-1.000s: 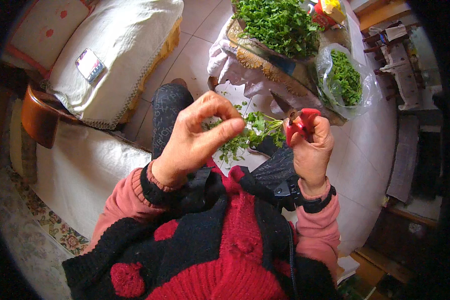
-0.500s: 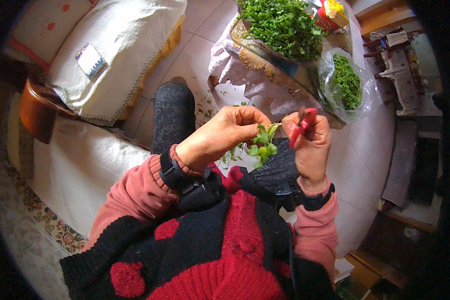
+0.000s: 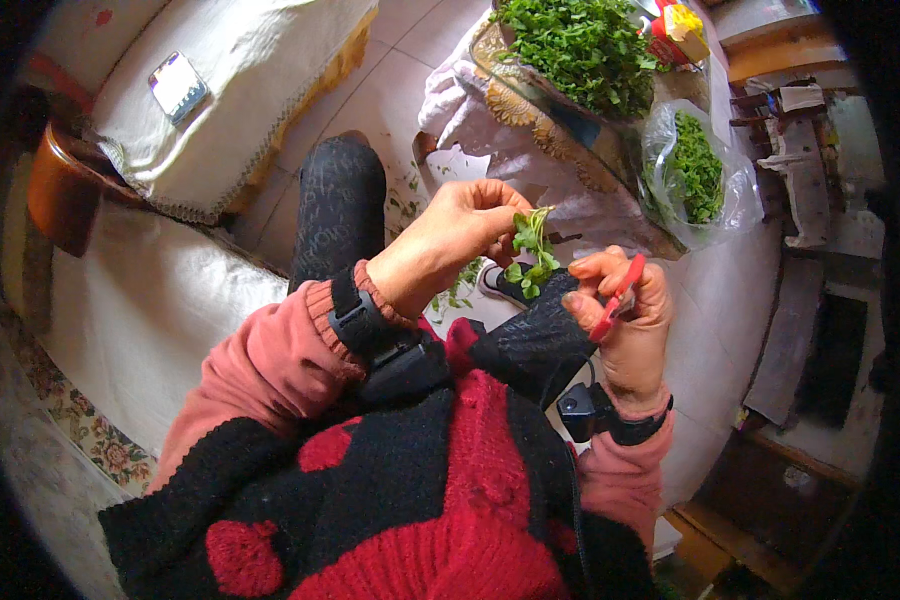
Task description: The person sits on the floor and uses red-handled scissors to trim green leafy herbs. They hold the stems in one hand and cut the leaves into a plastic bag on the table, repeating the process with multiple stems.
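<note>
My left hand (image 3: pixel 467 228) pinches a small bunch of leafy green herb sprigs (image 3: pixel 535 262) between thumb and fingertips; the pale stems point up and the leaves droop over my lap. Just to its right, apart from the sprigs, my right hand (image 3: pixel 630 315) is closed around what look like red-handled scissors (image 3: pixel 619 300), whose blades I cannot make out. Beyond both hands, a large heap of cut green herbs (image 3: pixel 585 60) lies on a cloth-covered table (image 3: pixel 530 120). Beside it is a clear plastic bag (image 3: pixel 738 190) with chopped greens (image 3: pixel 697 170) inside.
A red and yellow packet (image 3: pixel 680 35) stands behind the heap. To the left, a phone (image 3: pixel 178 87) lies on a white-covered seat (image 3: pixel 260 70) with a wooden armrest (image 3: pixel 62 190). Fallen leaves (image 3: pixel 455 290) lie on the tiled floor. A shelf with items (image 3: pixel 800 170) is at the far right.
My hands have drawn apart: the right one, with the red tool, moved down and away from the stems. The left has lifted slightly with the sprigs.
</note>
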`<control>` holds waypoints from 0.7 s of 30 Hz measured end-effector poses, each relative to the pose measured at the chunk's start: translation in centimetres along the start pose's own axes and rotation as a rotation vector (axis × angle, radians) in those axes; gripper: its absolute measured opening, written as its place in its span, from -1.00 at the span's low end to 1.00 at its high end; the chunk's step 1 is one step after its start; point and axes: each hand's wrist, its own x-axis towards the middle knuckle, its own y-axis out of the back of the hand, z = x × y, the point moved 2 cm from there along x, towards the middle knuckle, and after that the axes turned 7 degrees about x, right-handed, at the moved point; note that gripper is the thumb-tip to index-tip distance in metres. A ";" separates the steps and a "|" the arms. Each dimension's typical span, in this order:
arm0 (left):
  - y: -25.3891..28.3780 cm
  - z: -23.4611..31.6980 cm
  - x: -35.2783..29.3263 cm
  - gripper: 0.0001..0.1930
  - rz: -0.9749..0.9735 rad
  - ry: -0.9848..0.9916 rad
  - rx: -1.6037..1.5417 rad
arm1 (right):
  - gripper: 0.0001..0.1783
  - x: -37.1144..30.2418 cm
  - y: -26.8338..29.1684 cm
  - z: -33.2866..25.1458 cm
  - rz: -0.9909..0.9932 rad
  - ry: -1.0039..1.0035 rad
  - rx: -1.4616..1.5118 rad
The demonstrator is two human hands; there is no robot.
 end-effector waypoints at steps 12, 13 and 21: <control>-0.2 -0.3 0.0 -0.88 0.006 -0.008 0.029 | -0.72 1.1 -0.9 0.1 -0.090 0.126 -0.126; -0.1 -0.3 0.0 -0.87 -0.011 -0.017 -0.010 | -0.73 1.0 -0.6 0.2 -0.031 0.109 0.039; -0.3 0.3 -0.3 -0.87 -0.069 -0.165 0.056 | -0.76 1.3 1.9 0.7 0.234 0.063 0.254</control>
